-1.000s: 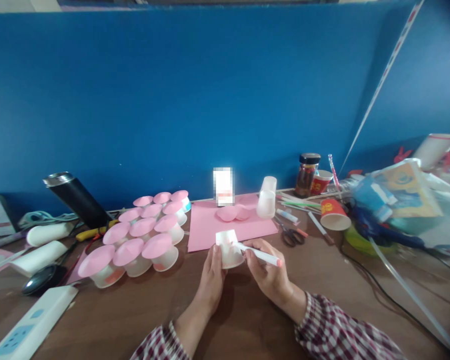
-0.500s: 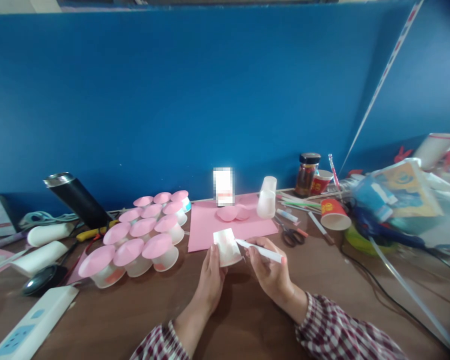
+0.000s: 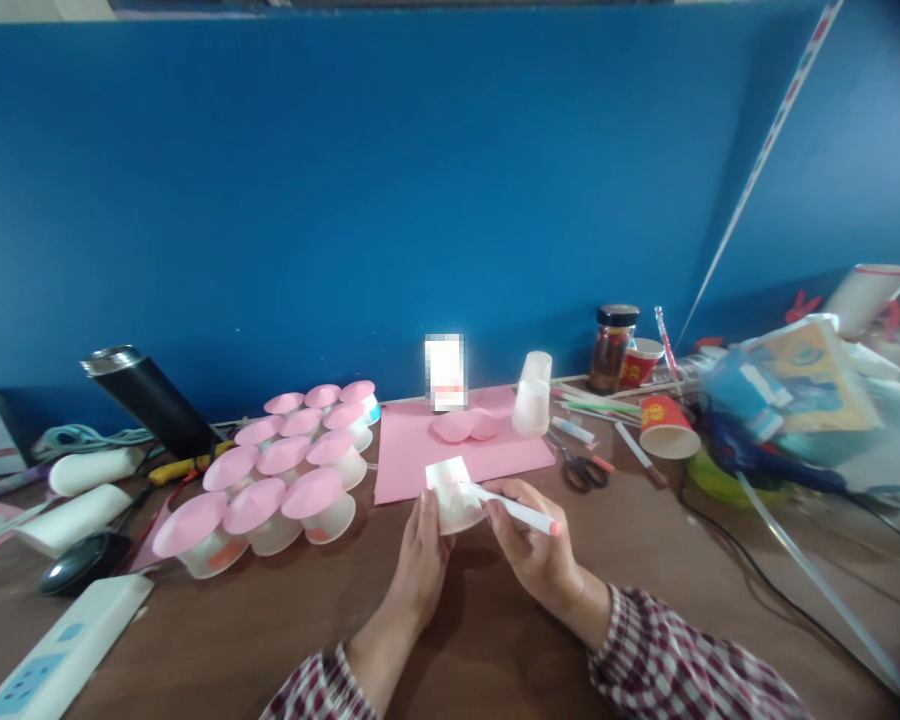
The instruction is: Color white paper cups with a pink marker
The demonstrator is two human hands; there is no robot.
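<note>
My left hand (image 3: 421, 545) is closed around the side of a white paper cup (image 3: 454, 505), held tilted above the brown table. A white marker with a pinkish-orange end (image 3: 521, 510) is pinched in my right hand (image 3: 536, 545). Its tip points left and meets the cup's side; any mark there is too faint to make out. Just beyond the cup lie sheets of pink paper (image 3: 412, 465), with pink paper rounds (image 3: 454, 428) on top. On the left stand several white cups topped with pink paper cones (image 3: 313, 492), in rows.
White cups (image 3: 531, 408) stand at the pink sheet's right edge. Farther right are scissors (image 3: 585, 470), a glue tube (image 3: 572, 432), another marker (image 3: 640, 450), a red cup (image 3: 667, 428) and a dark-lidded jar (image 3: 613, 350). A black flask (image 3: 154, 405) and power strip (image 3: 60, 650) are on the left.
The marker has moved slightly left and down, its tip now on the cup's side. My right hand has shifted a little left with it. My left hand and the cup have hardly moved.
</note>
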